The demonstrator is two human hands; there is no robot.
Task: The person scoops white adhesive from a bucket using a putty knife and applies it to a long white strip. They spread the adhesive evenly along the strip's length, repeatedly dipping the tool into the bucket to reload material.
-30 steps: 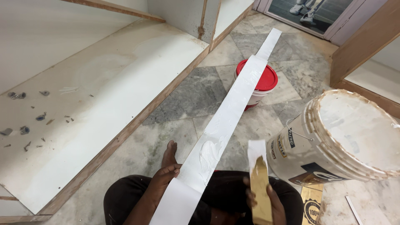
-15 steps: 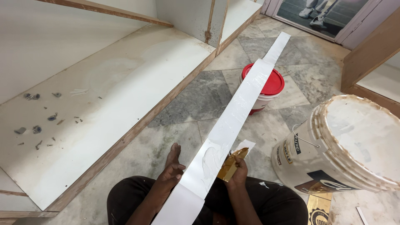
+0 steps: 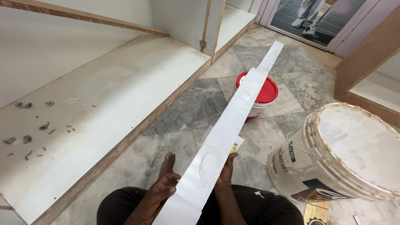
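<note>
Down on the marble floor, I am sitting beside the big white cabinet shelf stretching along my left. Near my right, a large white bucket is lying tipped on its side. Running between them is the long white strip, its long axis pointing from my lap away toward the far doorway, its middle resting across the small tub with the red lid. A smear of wet white paste is sitting on the strip just between my hands. My left hand is lying open, fingers spread, touching the strip's left edge without closing on it. My right hand is pressing against the right edge, fingers curled around a yellowish scraper peeking out just under the strip.
</note>
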